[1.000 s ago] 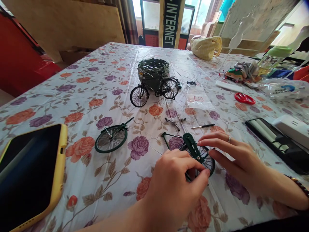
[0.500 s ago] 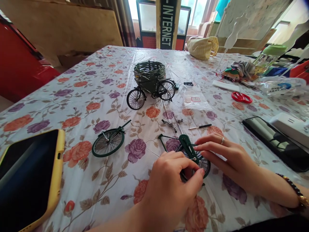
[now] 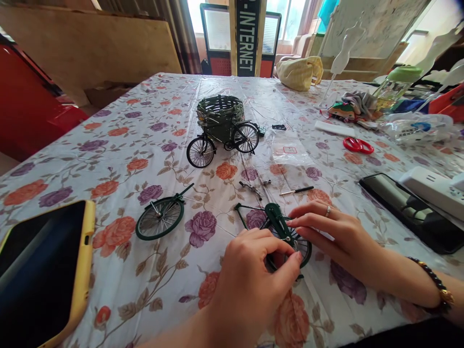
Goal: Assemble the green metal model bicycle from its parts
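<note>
A dark green model bicycle frame with its rear wheel [image 3: 281, 231] lies flat on the flowered tablecloth [image 3: 119, 145] near the front edge. My left hand [image 3: 250, 280] is curled, thumb and forefinger pinched on the wheel's near side. My right hand [image 3: 333, 232] pinches the same part from the right, fingers pressed together at the hub. A loose green front wheel with fork [image 3: 160, 220] lies to the left. A finished black model bicycle [image 3: 221, 140] stands further back, in front of a woven green basket [image 3: 219, 111].
A phone in a yellow case [image 3: 47, 270] lies at the front left. A small screwdriver [image 3: 297, 191], a metal part [image 3: 250, 187] and a clear bag [image 3: 290, 147] lie mid-table. Red scissors [image 3: 357, 145], a black tray [image 3: 409, 210] and a white power strip [image 3: 433, 186] are on the right.
The view has drifted slightly, so everything sits a little lower and to the left. Both hands stay pinched on the green frame and wheel, with only small finger shifts.
</note>
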Available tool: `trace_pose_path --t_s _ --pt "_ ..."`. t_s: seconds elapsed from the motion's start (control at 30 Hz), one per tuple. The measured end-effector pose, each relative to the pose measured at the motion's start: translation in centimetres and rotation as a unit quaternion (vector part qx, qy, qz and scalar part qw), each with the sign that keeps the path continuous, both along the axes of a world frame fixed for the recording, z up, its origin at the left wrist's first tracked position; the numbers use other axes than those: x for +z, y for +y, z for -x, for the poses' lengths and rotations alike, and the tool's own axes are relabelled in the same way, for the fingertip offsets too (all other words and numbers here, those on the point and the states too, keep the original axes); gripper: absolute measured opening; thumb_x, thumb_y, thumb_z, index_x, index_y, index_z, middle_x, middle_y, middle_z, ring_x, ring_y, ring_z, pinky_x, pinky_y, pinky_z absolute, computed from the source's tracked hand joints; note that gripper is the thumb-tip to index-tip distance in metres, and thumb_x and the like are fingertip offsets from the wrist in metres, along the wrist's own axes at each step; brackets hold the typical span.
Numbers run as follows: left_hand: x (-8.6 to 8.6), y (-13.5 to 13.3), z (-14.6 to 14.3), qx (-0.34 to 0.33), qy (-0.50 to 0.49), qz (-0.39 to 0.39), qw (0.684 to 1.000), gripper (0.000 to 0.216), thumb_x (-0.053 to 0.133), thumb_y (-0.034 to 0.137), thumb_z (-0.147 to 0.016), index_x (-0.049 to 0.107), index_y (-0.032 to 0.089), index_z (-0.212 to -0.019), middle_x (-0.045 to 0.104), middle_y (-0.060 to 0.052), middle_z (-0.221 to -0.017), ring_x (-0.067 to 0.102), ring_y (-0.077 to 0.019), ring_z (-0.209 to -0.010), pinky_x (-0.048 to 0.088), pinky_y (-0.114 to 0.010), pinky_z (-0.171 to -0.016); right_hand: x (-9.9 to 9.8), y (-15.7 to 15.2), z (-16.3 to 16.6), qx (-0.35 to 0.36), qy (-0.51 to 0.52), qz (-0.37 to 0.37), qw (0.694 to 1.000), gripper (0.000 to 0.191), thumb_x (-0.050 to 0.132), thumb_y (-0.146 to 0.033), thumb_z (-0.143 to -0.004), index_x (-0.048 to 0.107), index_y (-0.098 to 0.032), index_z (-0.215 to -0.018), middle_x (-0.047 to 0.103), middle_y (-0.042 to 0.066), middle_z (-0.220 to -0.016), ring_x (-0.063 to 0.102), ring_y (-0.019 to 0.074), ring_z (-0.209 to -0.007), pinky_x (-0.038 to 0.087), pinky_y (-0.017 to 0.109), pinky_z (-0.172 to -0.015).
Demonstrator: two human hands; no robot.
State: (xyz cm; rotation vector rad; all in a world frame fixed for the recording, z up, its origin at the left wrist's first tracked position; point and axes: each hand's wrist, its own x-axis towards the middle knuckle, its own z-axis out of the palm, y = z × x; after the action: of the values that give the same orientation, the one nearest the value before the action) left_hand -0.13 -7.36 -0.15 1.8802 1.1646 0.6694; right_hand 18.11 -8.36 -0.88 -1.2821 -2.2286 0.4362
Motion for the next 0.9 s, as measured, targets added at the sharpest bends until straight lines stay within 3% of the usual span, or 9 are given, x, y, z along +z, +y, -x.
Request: trace_pose_path --t_s 0.4,0.63,0.73,0.9 --pt "0.0 0.1 0.1 -0.008 0.012 -0.008 1.000 0.013 0.058 0.023 -0.072 0.065 0.020 -0.062 0.061 0.002 -0.061 0.053 -0.0118 -0.061 0.039 -0.026 -0.062 0.8 0.0 0.3 -0.049 0.027 0.034 0.998 0.018 0.048 -0.026 -0.083 0.055 -0.022 -0.099 0.060 0.004 -0.095 0.055 0.0147 -0.090 0.045 0.028 -0.077" --pt "0.0 0.0 0.1 -0.007 0.008 -0.005 1.000 0.013 0.058 0.023 -0.072 0.065 0.020 -0.061 0.062 0.002 -0.061 0.054 -0.0119 -0.062 0.039 -0.026 -0.063 0.4 2.7 -2.9 -0.135 -0.063 -0.022 0.989 0.024 0.038 -0.030 -0.087 0.051 -0.020 -0.104 0.059 0.005 -0.085 0.056 0.0132 -0.068 0.045 0.027 -0.063" --pt "-0.1 0.1 0.1 -0.002 0.012 -0.004 1.000 0.012 0.059 0.024 -0.071 0.065 0.021 -0.061 0.062 0.003 -0.061 0.053 -0.0117 -0.061 0.039 -0.026 -0.062 0.0 4.8 -4.5 -0.128 -0.179 -0.075 0.973 0.025 0.050 -0.029 -0.080 0.054 -0.017 -0.102 0.052 0.011 -0.101 0.055 0.0190 -0.084 0.044 0.032 -0.074" --pt "-0.1 0.0 0.1 -0.003 0.018 -0.003 1.000 0.013 0.058 0.025 -0.072 0.065 0.021 -0.061 0.062 0.002 -0.061 0.052 -0.0120 -0.060 0.038 -0.026 -0.060 -0.2 6.5 -5.0 -0.063 -0.207 -0.004 0.976 0.011 0.045 -0.020 -0.081 0.054 -0.016 -0.078 0.053 0.004 -0.076 0.048 0.0086 -0.054 0.039 0.021 -0.050"
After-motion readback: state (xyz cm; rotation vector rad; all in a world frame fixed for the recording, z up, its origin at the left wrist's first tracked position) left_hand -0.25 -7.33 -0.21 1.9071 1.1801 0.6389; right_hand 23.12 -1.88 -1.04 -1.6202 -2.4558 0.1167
